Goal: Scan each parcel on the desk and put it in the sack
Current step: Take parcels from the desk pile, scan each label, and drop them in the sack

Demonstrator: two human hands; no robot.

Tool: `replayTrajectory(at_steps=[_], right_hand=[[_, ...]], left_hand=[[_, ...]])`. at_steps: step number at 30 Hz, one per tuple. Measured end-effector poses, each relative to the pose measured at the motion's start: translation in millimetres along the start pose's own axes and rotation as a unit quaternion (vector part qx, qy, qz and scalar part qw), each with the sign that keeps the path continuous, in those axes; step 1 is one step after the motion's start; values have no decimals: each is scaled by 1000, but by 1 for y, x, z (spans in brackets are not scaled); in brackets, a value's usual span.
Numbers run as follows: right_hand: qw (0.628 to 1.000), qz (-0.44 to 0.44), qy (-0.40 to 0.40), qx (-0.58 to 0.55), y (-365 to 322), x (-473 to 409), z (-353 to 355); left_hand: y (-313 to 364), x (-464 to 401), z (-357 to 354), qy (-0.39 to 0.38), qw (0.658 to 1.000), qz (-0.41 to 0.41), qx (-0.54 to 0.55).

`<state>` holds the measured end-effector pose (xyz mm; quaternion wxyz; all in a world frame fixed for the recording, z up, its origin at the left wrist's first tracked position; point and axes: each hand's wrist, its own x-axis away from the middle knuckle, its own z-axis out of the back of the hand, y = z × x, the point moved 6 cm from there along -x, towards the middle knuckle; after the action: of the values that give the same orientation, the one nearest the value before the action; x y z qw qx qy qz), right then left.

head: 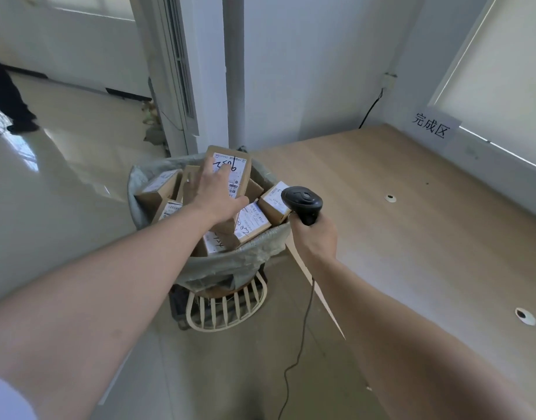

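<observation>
Left hand (pixel 215 192): gripping a labelled parcel (pixel 230 174) over the sack (pixel 230 265).
Right hand (pixel 315 234): clenching a black scanner (pixel 303 203) beside the worktop (pixel 412 222).

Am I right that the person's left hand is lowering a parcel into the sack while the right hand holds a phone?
Not quite. In the head view the right hand holds a black barcode scanner, not a phone. The left hand is indeed on a parcel over the sack.
</observation>
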<state>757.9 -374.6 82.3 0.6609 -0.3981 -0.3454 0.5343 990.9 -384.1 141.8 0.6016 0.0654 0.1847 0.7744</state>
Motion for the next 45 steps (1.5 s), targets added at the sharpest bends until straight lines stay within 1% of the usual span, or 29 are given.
replayTrajectory(at_steps=[5,15,20,23,26,29,33,36,42,45], right_hand=[[1000,0,-22,9,-9,-58,-23],[1000,-12,-3,25,-16,-158,-91],[998,-52,18,36,-21,-192,-119],[996,-65,38,53,-28,-209,-125],[994,-77,51,57,-28,-216,-127],[994,-79,49,64,-26,-221,-127],[994,-72,41,68,-22,-223,-122],[995,-66,27,65,-18,-220,-119],[997,-53,4,49,-15,-207,-106],[997,-52,18,49,-18,-198,-94]], left_hand=[[0,-54,-17,-15,1000,4,-11],[-28,-173,-72,-86,996,-16,-9],[-33,-216,-105,-147,988,-52,-8],[-34,-234,-119,-184,979,-80,-35],[-37,-242,-130,-219,970,-89,-48],[-37,-251,-133,-215,972,-90,-36],[-29,-254,-125,-168,979,-103,-48],[-22,-250,-116,-147,981,-114,-54],[-5,-228,-107,-160,968,-164,-105],[3,-216,-102,-161,963,-178,-120]])
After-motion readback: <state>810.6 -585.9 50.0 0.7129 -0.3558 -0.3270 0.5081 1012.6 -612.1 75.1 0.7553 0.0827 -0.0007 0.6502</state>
